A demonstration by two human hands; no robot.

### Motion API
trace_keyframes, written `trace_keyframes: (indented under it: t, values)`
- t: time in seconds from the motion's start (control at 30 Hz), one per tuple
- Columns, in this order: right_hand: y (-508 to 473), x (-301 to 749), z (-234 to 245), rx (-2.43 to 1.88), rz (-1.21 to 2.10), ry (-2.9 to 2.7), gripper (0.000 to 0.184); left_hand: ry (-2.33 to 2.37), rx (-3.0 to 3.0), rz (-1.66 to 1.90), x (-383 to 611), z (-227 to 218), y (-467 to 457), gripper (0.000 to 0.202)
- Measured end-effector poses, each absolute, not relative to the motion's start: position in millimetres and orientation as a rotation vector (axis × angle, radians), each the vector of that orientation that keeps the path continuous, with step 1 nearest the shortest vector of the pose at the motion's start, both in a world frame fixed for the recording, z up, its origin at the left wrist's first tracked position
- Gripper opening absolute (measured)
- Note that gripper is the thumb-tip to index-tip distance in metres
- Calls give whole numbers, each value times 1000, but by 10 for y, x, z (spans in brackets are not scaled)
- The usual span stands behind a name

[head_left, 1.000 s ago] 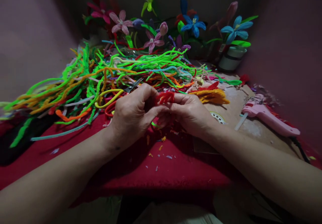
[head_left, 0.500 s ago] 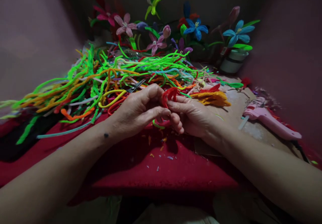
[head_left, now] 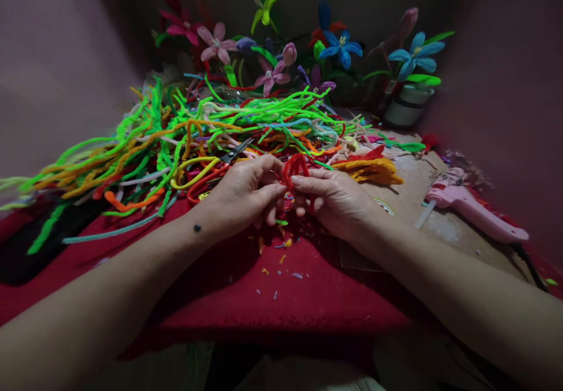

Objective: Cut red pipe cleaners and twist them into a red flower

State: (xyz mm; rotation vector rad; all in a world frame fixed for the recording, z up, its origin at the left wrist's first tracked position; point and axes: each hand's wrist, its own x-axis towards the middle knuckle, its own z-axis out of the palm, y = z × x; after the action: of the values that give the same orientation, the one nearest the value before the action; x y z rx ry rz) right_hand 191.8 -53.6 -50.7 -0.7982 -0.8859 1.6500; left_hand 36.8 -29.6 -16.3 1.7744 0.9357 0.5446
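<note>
Red fuzzy pipe-cleaner loop (head_left: 295, 164) stands raised between the fingertips of both hands; just beyond the fingers lies a broad tangled heap of green, orange, white and red fuzzy stems (head_left: 259, 108), reaching far out to their left; close beside the left fingers, scissors with yellow and red handles (head_left: 219, 160) lie with their dark blades pointing away, so this side is crowded; just past the right fingertips rests a flat bundle of mustard-yellow fuzzy strips (head_left: 373, 172); well to their right, a pink plastic glue gun (head_left: 477, 208) lies on a tan flat board (head_left: 407, 171); farthest beyond the fingers stand colourful fuzzy-petalled flowers (head_left: 272, 78); nearer the body, below the fingers, the deep-red cloth (head_left: 281, 312) carries small coloured scraps (head_left: 298, 275) and runs to its front edge; the right hand (head_left: 341, 200) pinches the loop, thumb across its front; the left hand (head_left: 244, 197) curls in, thumb and forefinger at the loop's left side, though I cannot tell whether they grip it; both forearms slant inward from the lower corners.
</note>
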Motion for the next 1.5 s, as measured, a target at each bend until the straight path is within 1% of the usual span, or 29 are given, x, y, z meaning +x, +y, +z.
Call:
trace_keyframes:
  t: [0.13,0.4,0.57,0.77,0.9,1.03,1.13,1.37,1.5]
  values:
    - [-537,1922,-529,-859,1669,-845,10,1001,1850,504,367,-216,-292,3]
    - [-542,1892,-497,-886,1674,-727,6,915,1946,314,320,-214,-221,6]
    - [-549,1885,-479,-935,1704,-642,8,851,1995,213,278,-215,-172,7]
    - [-548,1893,-496,-903,1789,-598,9,866,1990,171,271,-191,-172,10]
    - [-548,1877,-488,-905,1746,-646,8,881,1803,258,282,-152,-201,10]
    - [-552,1875,-485,-900,1686,-658,10,852,1465,428,298,-186,-218,19]
    - [-559,1881,-495,-875,1660,-681,13,840,1325,483,322,-224,-242,21]
    - [-555,1898,-509,-829,1573,-835,16,979,1583,488,399,-156,-354,21]
    - [-552,1890,-510,-882,1518,-850,18,965,1717,507,433,-131,-386,23]
